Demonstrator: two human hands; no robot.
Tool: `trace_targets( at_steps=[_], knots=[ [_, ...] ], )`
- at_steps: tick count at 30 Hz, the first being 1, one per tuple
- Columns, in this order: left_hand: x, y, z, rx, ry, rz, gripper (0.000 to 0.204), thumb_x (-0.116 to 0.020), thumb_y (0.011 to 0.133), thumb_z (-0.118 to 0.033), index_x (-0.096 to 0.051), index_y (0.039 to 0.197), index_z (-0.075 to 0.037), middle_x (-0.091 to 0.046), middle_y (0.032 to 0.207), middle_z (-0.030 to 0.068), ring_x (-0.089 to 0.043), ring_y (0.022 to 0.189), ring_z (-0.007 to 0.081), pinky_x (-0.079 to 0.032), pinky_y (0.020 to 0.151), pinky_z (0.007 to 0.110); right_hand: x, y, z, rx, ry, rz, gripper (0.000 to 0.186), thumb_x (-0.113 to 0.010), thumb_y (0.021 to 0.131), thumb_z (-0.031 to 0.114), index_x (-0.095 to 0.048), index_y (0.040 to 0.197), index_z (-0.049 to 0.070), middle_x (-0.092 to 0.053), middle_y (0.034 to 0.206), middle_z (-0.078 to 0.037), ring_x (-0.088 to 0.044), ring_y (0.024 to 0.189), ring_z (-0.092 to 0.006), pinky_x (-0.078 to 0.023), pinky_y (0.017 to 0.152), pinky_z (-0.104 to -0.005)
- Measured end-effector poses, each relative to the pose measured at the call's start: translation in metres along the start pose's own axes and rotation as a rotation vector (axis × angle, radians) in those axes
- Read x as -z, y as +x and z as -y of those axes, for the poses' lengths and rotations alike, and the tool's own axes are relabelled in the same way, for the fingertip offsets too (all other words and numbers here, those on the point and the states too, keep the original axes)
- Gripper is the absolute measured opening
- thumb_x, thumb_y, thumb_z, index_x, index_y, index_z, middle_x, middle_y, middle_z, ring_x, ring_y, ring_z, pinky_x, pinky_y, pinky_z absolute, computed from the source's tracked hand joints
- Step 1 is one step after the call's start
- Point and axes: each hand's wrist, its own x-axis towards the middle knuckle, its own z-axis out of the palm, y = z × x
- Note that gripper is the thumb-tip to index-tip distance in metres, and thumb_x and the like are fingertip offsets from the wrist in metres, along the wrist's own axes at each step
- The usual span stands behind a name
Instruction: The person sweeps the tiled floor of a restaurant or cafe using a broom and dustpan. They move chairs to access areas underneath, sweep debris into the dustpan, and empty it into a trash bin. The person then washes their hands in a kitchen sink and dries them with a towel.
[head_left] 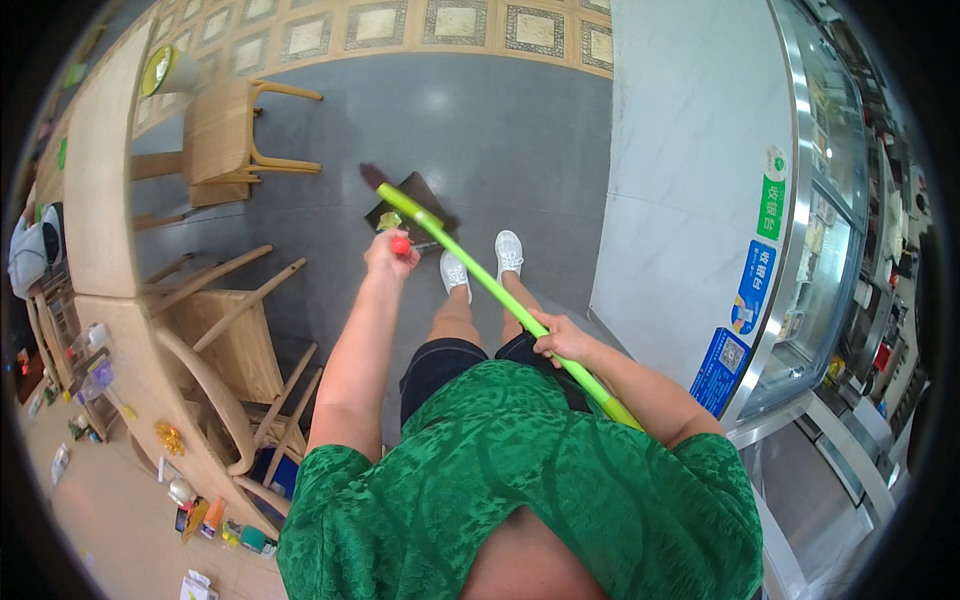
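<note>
The right hand [562, 337] is closed around the green pole of a broom [470, 255], fingers wrapped over it near the body. The left hand [388, 256], ahead and to the left of that grip, is also closed, its fist around the red-ended handle [400, 245] of a dustpan [412, 190].

From the right hand the pole slants forward and left, passing over the pan; behind that hand it runs back under the right forearm. The dark broom head [372, 177] lies just beyond the left fist; whether it touches the pan cannot be told. The pan is dark and just ahead of the left fist, with a yellow-green scrap [390, 219] showing at its near side.

Between the two hands are the white shoes [509, 252], standing on the grey floor [530, 130].

Farther out, left of and ahead of the left fist, stands a wooden chair [218, 130]. Left of and behind that fist, more chair legs [228, 268] jut out beside a pale table [100, 150].

Well to the right of the right hand is a counter [690, 140] with a glass case [830, 220] and blue and green stickers [752, 285] on its side.

Farthest ahead of both hands, patterned tiles [455, 22] border the floor.
</note>
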Motion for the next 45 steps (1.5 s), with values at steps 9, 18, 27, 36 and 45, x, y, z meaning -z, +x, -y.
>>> trace_targets(
  at_steps=[9,18,27,36,45],
  knots=[
    [0.094,-0.020,-0.016,0.151,-0.237,0.070,0.015,-0.054,0.066,-0.001,-0.042,0.063,-0.010,-0.040,0.053,0.0012,-0.038,0.041,0.0117,-0.036,0.039,0.022,0.009,0.008,0.089,0.104,-0.816,-0.090,0.069,-0.051,0.071,0.006,-0.024,0.135,0.012,-0.058,0.081,-0.017,-0.060,0.066,-0.0278,-0.049,0.056,-0.0373],
    [0.043,0.001,-0.039,0.060,-0.428,0.128,0.017,-0.056,0.068,-0.002,-0.043,0.059,-0.008,-0.041,0.049,0.0024,-0.040,0.038,0.0123,-0.042,0.039,0.024,0.019,0.122,0.109,0.153,-0.945,-0.227,0.066,-0.057,0.069,0.011,-0.025,0.126,0.004,-0.057,0.095,-0.024,-0.057,0.092,-0.0358,-0.047,0.075,-0.0433],
    [0.009,0.017,-0.042,-0.006,-0.307,0.054,0.011,-0.052,0.073,-0.010,-0.049,0.063,-0.006,-0.046,0.053,0.0050,-0.045,0.041,0.0155,-0.045,0.043,0.028,-0.021,0.008,0.067,0.007,-0.473,0.076,0.077,-0.051,0.070,0.001,-0.018,0.138,0.010,-0.050,0.064,-0.010,-0.049,0.041,-0.0169,-0.043,0.038,-0.0296],
    [0.024,0.010,-0.045,-0.018,-0.302,0.079,0.007,-0.055,0.071,-0.008,-0.052,0.065,-0.005,-0.047,0.053,0.0045,-0.046,0.041,0.0148,-0.048,0.046,0.029,0.015,0.057,0.117,0.139,-0.623,-0.281,0.071,-0.049,0.070,0.002,-0.021,0.135,0.002,-0.054,0.069,-0.015,-0.052,0.042,-0.0186,-0.044,0.040,-0.0316],
    [0.065,0.024,-0.046,0.081,-0.516,0.132,0.014,-0.055,0.074,-0.001,-0.043,0.082,0.000,-0.046,0.067,0.0090,-0.050,0.056,0.0200,-0.050,0.051,0.029,-0.043,0.027,0.084,0.056,-0.446,-0.009,0.072,-0.051,0.067,-0.001,-0.026,0.135,0.004,-0.051,0.067,-0.011,-0.048,0.043,-0.0140,-0.042,0.038,-0.0275]
  ],
)
